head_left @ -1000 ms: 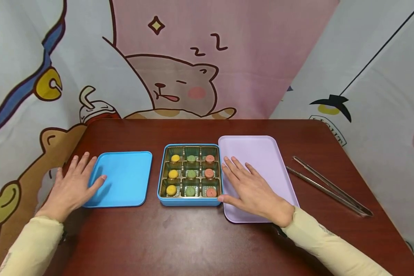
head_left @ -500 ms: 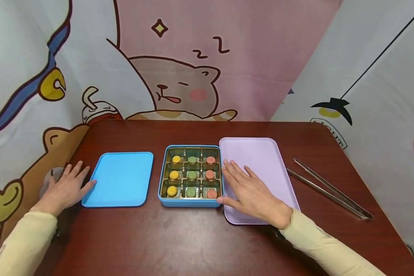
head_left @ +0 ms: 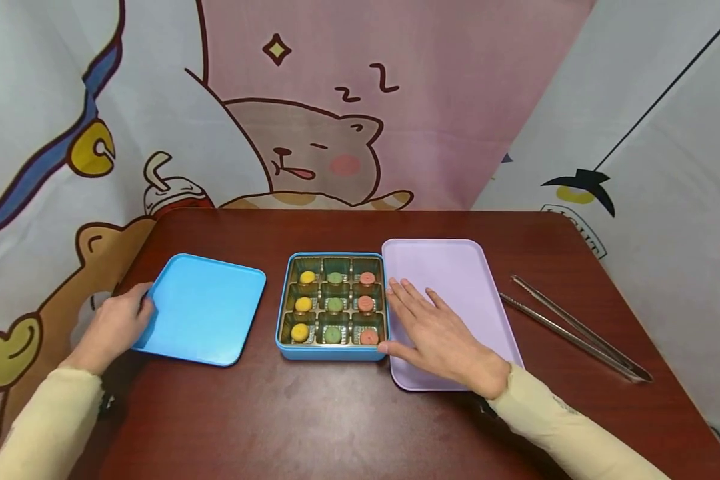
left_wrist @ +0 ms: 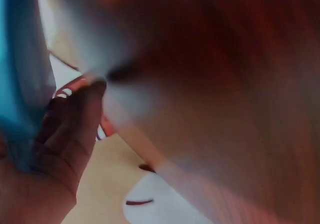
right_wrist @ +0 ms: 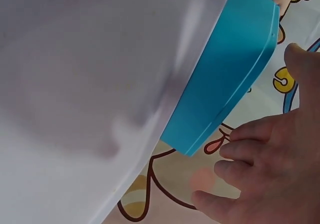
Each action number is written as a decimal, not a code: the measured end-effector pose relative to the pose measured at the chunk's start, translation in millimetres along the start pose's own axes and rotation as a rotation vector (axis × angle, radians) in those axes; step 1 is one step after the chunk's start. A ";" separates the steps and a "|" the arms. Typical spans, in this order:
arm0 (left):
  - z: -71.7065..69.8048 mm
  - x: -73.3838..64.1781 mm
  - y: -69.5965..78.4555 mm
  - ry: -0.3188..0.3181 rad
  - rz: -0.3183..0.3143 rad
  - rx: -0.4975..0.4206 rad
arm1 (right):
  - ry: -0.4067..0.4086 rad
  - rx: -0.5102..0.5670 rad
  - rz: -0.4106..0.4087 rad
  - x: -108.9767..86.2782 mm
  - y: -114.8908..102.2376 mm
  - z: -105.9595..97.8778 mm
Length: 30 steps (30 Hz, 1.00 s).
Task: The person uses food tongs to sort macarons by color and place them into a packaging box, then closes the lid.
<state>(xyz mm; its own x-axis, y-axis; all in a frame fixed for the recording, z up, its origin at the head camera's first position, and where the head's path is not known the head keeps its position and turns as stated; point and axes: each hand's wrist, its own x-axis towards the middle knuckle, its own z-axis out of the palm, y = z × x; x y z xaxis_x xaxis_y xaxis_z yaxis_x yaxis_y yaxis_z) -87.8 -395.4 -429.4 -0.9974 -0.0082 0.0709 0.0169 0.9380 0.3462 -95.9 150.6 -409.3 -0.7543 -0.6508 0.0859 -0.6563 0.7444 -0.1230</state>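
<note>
At the left, my left hand [head_left: 111,327] pinches the near-left edge of a flat blue square lid [head_left: 204,310], thumb on top. The lid sits slightly turned; in the left wrist view its blue edge [left_wrist: 17,59] stands beside my fingers. A blue square box [head_left: 330,354] holds a gold divided insert, with small round yellow [head_left: 303,305], green [head_left: 334,305] and pink [head_left: 366,304] sweets, one per compartment. My right hand [head_left: 441,337] is spread flat over a lilac tray [head_left: 438,260], fingertips near the box's right side; the right wrist view shows it apart from the tray.
Metal tongs [head_left: 576,333] lie to the right of the lilac tray. Everything stands on a dark red-brown table [head_left: 312,427]. A printed cartoon curtain [head_left: 456,100] hangs behind it and along the sides.
My left hand has moved from above the lid to its left edge and curled round it. The lid has turned slightly. My right hand has stayed almost still.
</note>
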 end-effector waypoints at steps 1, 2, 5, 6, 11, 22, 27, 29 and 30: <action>-1.4 -0.2 2.9 0.031 -0.005 -0.032 | 0.002 0.000 0.001 -0.4 0.5 -0.7; -3.0 -0.5 5.9 0.056 -0.013 -0.071 | 0.004 0.001 0.002 -0.7 0.9 -1.3; -9.9 -2.2 15.1 0.078 -0.062 -0.202 | 0.008 0.001 0.006 -1.7 2.2 -2.9; -13.0 -2.9 17.9 0.074 -0.085 -0.237 | 0.009 0.001 0.006 -1.9 2.6 -3.3; -27.7 -5.1 34.1 0.078 -0.146 -0.349 | 0.022 0.011 0.016 -2.9 4.0 -6.2; -54.8 1.0 78.3 0.349 -0.192 -0.400 | 0.066 0.071 0.037 -0.3 0.8 -17.3; -54.8 2.4 107.3 0.535 -0.173 -0.458 | 0.094 0.151 0.051 0.7 -1.1 -25.7; -53.6 4.0 119.6 0.604 -0.140 -0.498 | 0.107 0.197 0.056 2.1 -2.0 -28.5; -53.0 4.4 125.7 0.629 -0.121 -0.517 | 0.113 0.224 0.057 3.2 -2.5 -29.6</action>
<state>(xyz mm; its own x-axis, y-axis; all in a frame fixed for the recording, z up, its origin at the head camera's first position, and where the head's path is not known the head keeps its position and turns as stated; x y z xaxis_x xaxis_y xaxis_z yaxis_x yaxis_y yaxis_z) -86.4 -295.9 -336.0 -0.7715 -0.4360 0.4633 0.0951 0.6411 0.7616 -97.1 151.1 -379.5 -0.7953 -0.5786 0.1809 -0.6023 0.7198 -0.3453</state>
